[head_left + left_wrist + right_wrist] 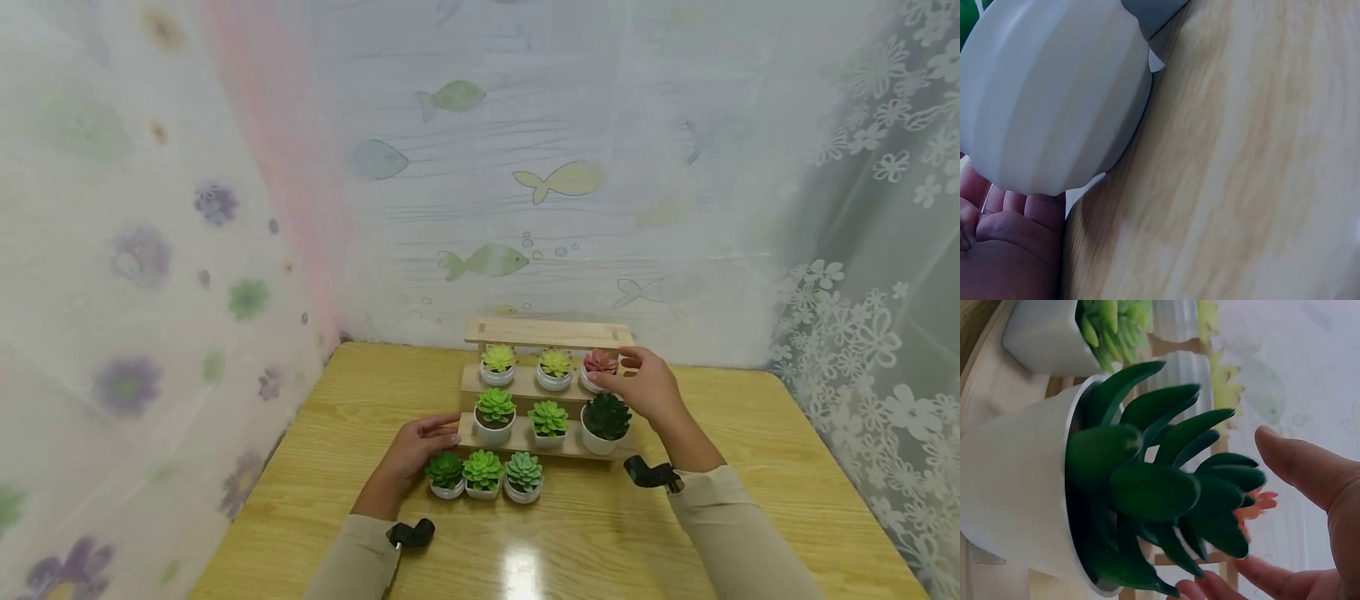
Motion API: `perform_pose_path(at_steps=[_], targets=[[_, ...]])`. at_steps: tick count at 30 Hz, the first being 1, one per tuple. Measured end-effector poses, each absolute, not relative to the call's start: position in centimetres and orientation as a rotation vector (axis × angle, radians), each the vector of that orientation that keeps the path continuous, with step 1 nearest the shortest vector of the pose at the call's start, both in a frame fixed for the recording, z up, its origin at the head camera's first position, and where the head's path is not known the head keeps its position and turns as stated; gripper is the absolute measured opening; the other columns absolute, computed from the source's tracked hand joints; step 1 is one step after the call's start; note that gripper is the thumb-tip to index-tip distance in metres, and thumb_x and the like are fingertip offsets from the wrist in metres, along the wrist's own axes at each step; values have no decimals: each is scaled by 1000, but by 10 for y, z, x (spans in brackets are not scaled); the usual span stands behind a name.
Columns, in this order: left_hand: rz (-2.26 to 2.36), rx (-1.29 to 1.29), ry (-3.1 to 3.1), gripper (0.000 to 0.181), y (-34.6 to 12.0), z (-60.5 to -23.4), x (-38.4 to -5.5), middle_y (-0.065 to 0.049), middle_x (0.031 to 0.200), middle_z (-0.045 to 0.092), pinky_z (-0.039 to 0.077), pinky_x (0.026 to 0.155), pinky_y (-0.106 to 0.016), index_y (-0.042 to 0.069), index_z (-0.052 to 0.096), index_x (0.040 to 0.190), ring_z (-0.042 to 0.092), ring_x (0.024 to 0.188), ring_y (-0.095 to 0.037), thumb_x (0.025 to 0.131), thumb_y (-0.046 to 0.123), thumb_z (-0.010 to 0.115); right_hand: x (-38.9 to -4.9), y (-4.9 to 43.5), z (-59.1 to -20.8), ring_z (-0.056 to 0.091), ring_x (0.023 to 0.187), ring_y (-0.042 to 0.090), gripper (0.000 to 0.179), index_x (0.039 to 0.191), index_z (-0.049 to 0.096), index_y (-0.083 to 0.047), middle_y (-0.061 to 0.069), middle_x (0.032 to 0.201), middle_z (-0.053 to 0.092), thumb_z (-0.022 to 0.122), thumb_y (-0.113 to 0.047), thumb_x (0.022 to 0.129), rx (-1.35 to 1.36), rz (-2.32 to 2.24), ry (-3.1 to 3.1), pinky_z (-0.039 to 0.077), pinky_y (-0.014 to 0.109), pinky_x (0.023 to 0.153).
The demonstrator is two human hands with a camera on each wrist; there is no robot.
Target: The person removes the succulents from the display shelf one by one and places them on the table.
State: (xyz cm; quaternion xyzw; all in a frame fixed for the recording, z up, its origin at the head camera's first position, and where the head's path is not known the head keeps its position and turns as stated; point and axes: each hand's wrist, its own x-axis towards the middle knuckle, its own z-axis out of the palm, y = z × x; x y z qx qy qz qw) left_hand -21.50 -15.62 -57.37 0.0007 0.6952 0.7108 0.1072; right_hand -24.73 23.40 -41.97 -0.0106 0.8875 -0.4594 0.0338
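A light wooden tiered stand (pixel 547 332) bears potted succulents on its lower two levels. My right hand (pixel 648 385) is at its right end, thumb and fingers spread around a red succulent (pixel 600 362) in a white pot. In the right wrist view, a gap shows between the thumb (pixel 1297 462) and that plant; a dark green succulent (pixel 1154 494) stands nearer the camera. My left hand (pixel 411 450) is by the stand's lower left end, its fingers extended; contact is unclear. Below its fingertips sits a small dark green succulent (pixel 446 471). A ribbed white pot (pixel 1054 94) fills much of the left wrist view.
On the yellow wooden table (pixel 390 375), a bright green succulent (pixel 482 472) and a pale green one (pixel 523 475) stand before the stand. Two yellow succulents, one on the left (pixel 498 360), share the red one's level. A fish-printed curtain (pixel 480 208) hangs behind.
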Motion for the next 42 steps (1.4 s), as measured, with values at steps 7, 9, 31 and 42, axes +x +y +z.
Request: perform_pose_path(at_steps=[7, 9, 31, 42], targets=[[2092, -33, 2044, 50, -158, -571, -214, -18, 129, 71, 59, 88, -28, 7, 64, 142, 72, 105, -15, 94, 13, 77, -256, 231, -423, 48, 136, 44, 84, 154, 45, -4, 26, 153, 45, 82, -42, 89, -1, -1456, 2670, 52, 54, 104], [2091, -28, 2051, 50, -158, -571, -214, -18, 129, 71, 59, 88, -27, 7, 64, 142, 72, 106, -15, 94, 13, 77, -257, 230, -423, 51, 133, 44, 83, 153, 46, -2, 26, 151, 47, 82, -40, 89, -7, -1445, 2679, 53, 53, 103], [2085, -19, 2050, 50, -155, -573, -214, -18, 129, 71, 59, 89, -28, 6, 64, 142, 72, 107, -15, 94, 14, 77, -261, 228, -428, 61, 121, 41, 69, 142, 59, 1, 26, 135, 63, 81, -37, 90, 10, -1315, 2800, 57, 51, 96], [2094, -55, 2061, 48, -154, -574, -217, -16, 126, 73, 60, 89, -29, 8, 67, 139, 72, 108, -17, 93, 16, 79, -258, 232, -421, 60, 125, 40, 69, 143, 60, -4, 22, 140, 63, 82, -40, 88, 0, -1396, 2822, 58, 49, 94]])
